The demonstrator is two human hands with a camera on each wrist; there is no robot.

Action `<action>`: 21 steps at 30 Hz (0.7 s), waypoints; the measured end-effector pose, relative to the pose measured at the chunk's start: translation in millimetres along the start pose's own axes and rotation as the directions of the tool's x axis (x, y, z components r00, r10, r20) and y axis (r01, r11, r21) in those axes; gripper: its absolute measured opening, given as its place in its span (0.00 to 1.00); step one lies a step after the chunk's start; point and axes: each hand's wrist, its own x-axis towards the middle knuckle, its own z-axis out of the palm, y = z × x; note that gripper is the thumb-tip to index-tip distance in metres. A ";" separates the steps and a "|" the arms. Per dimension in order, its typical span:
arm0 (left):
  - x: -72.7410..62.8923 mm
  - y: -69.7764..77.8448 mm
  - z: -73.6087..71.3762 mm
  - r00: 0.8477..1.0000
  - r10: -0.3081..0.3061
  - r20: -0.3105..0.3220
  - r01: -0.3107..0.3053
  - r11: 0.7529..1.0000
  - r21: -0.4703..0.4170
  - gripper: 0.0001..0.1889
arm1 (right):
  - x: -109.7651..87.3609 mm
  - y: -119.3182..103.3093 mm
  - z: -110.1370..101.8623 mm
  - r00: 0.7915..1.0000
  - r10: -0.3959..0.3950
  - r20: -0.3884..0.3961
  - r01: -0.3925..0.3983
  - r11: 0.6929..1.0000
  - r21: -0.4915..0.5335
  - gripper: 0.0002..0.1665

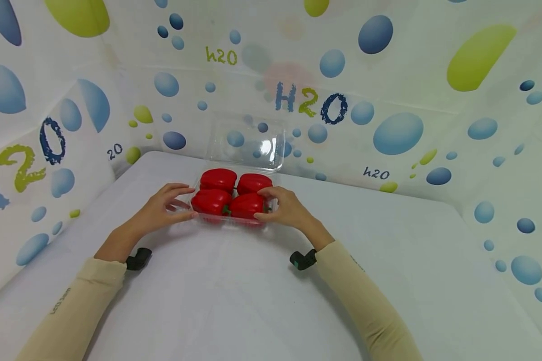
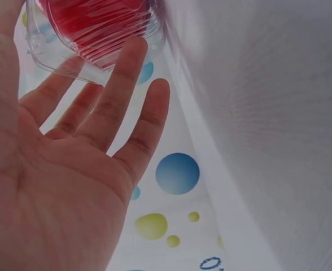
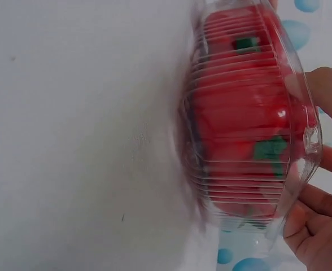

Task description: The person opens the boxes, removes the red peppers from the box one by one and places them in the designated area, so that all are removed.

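Observation:
Several glossy red bell peppers [image 1: 219, 179] with green stems sit in two rows in a clear plastic clamshell box [image 1: 228, 219]. Its clear lid [image 1: 248, 143] stands raised at the back. My left hand [image 1: 162, 205] is at the box's left side, fingers spread and nearly straight, fingertips right at the ribbed wall in the left wrist view. At the right end, my right hand [image 1: 285, 205] pinches the front right pepper [image 1: 246, 206] near its stem, thumb in front and index finger on top. In the right wrist view, the other fingers [image 3: 318, 203] curl beside the rim.
A white cloth covers the table [image 1: 235, 296]. Behind the box rises a backdrop [image 1: 411, 165] printed with blue and green drops and lettering. Black wrist cameras [image 1: 139, 258] sit beneath both sleeves.

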 end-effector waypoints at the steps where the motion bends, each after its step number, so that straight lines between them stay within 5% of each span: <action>1: -0.3 0.5 0.1 1.000 0.002 0.001 -0.002 1.000 -0.004 0.35 | -0.1 0.9 0.0 1.000 -0.007 0.000 0.007 1.000 0.000 0.32; 21: 0.9 -3.1 1.6 1.000 -0.006 -0.006 0.006 1.000 -0.002 0.36 | 1.0 4.8 9.6 0.994 -0.049 -0.101 0.053 0.998 0.034 0.30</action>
